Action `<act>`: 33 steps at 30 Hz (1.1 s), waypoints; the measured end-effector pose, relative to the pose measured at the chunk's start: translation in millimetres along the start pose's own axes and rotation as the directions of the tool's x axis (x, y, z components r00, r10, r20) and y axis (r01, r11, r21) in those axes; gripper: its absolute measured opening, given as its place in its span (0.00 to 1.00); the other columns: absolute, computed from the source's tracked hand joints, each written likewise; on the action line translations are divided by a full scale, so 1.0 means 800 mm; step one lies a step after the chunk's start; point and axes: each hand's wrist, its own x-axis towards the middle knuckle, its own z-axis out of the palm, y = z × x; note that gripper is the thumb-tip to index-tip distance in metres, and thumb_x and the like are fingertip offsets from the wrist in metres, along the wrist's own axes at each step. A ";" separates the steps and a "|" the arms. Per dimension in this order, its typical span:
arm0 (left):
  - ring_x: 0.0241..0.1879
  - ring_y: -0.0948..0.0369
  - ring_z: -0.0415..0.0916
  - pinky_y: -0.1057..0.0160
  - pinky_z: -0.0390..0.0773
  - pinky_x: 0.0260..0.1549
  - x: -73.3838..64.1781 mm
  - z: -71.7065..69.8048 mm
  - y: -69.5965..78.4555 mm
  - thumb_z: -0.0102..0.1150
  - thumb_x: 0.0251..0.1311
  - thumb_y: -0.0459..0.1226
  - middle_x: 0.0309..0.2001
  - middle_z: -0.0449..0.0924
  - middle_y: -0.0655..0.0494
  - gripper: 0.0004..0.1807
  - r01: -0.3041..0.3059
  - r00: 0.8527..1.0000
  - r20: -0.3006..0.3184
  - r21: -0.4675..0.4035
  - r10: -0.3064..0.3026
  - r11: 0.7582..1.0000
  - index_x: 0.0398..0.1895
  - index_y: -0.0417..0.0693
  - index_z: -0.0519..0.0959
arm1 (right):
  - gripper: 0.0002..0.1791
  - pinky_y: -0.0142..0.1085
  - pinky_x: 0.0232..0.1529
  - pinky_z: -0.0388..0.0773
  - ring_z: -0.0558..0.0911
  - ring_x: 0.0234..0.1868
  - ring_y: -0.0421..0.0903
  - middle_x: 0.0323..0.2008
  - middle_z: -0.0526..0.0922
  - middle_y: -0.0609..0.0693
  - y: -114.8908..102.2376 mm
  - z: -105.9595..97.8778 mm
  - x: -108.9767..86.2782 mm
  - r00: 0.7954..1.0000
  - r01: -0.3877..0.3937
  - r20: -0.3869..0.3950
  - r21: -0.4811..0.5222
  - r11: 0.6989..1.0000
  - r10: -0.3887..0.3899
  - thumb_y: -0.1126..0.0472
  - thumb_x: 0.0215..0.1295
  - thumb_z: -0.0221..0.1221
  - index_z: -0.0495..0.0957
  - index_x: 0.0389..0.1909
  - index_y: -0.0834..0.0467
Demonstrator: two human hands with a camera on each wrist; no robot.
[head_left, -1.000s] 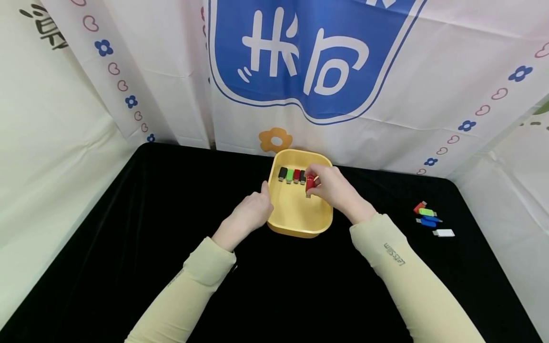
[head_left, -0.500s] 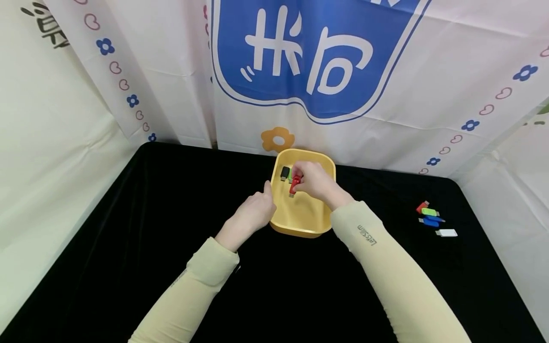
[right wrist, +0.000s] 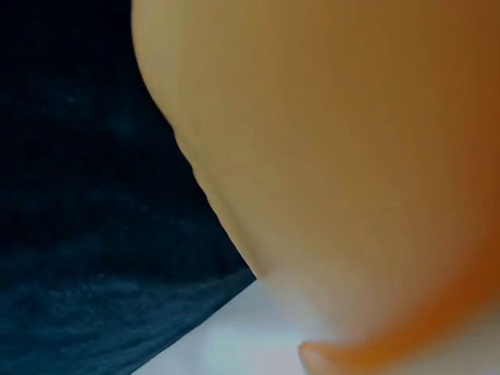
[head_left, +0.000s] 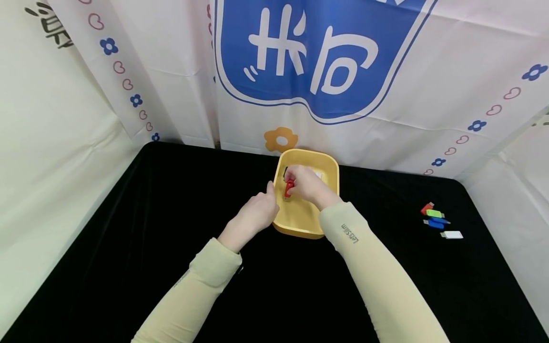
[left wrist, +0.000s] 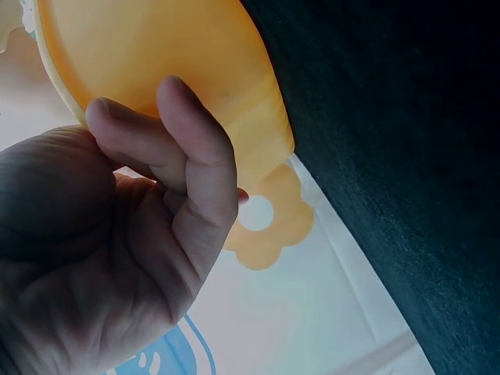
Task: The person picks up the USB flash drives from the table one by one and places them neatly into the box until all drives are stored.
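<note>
My right hand [head_left: 303,182] is inside the yellow tray [head_left: 300,233], pinching a red USB flash drive [head_left: 289,188] near the tray's left side. Its metal plug end points down toward the tray floor. Just behind the fingers a bit of a black USB flash drive [head_left: 285,171] shows, and a small white item [head_left: 319,175] lies to the right of the hand. The hand hides other drives. At the tray's left rim, my left hand [head_left: 259,209] holds the edge; in the left wrist view its curled fingers [left wrist: 203,148] lie against the outer wall.
On the black tablecloth [head_left: 373,200] at right lies a group of flash drives: a red one [head_left: 427,208], a green one [head_left: 434,213], blue ones [head_left: 435,223] and a white one [head_left: 452,235]. A printed white curtain [head_left: 240,128] stands right behind the tray.
My right hand has carried the red flash drive leftward inside the tray, covering most of the row of drives there. The left hand has stayed at the rim.
</note>
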 end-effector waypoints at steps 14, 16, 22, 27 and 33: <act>0.21 0.59 0.81 0.62 0.75 0.19 0.003 0.007 -0.002 0.53 0.92 0.40 0.26 0.83 0.50 0.45 -0.047 0.998 -0.048 0.012 0.048 0.999 0.95 0.26 0.44 | 0.21 0.52 0.69 0.88 0.89 0.60 0.54 0.56 0.92 0.54 -0.004 0.027 0.001 1.000 -0.010 -0.028 -0.088 0.996 0.007 0.66 0.71 0.81 0.90 0.62 0.56; 0.21 0.59 0.81 0.62 0.76 0.19 0.003 0.007 -0.003 0.54 0.92 0.40 0.26 0.83 0.50 0.45 -0.049 0.997 -0.052 0.020 0.050 0.999 0.95 0.26 0.44 | 0.21 0.51 0.69 0.88 0.89 0.60 0.53 0.56 0.92 0.53 -0.004 0.030 0.000 1.000 0.008 -0.029 -0.118 0.993 -0.011 0.64 0.70 0.83 0.90 0.61 0.56; 0.22 0.59 0.82 0.62 0.76 0.20 0.003 0.005 -0.001 0.54 0.92 0.41 0.28 0.84 0.50 0.46 -0.026 0.999 -0.040 0.017 0.026 1.000 0.96 0.28 0.44 | 0.33 0.51 0.76 0.86 0.86 0.67 0.55 0.69 0.84 0.56 -0.006 0.033 -0.006 1.000 -0.009 -0.026 -0.160 0.987 0.005 0.58 0.71 0.84 0.87 0.74 0.59; 0.23 0.59 0.82 0.62 0.77 0.20 0.002 0.004 0.000 0.53 0.92 0.40 0.29 0.84 0.49 0.45 -0.027 0.999 -0.045 0.021 0.028 0.999 0.96 0.27 0.44 | 0.35 0.52 0.75 0.86 0.86 0.69 0.56 0.72 0.81 0.58 -0.008 0.033 -0.011 0.999 -0.016 -0.031 -0.178 0.984 0.011 0.59 0.76 0.80 0.83 0.79 0.62; 0.22 0.59 0.82 0.63 0.77 0.20 0.002 0.005 -0.001 0.53 0.93 0.41 0.29 0.84 0.48 0.45 -0.038 0.998 -0.048 0.028 0.039 0.999 0.95 0.27 0.45 | 0.24 0.52 0.76 0.86 0.88 0.70 0.58 0.68 0.88 0.60 -0.005 0.036 -0.011 0.998 0.037 -0.049 -0.211 0.977 -0.048 0.63 0.78 0.77 0.89 0.70 0.63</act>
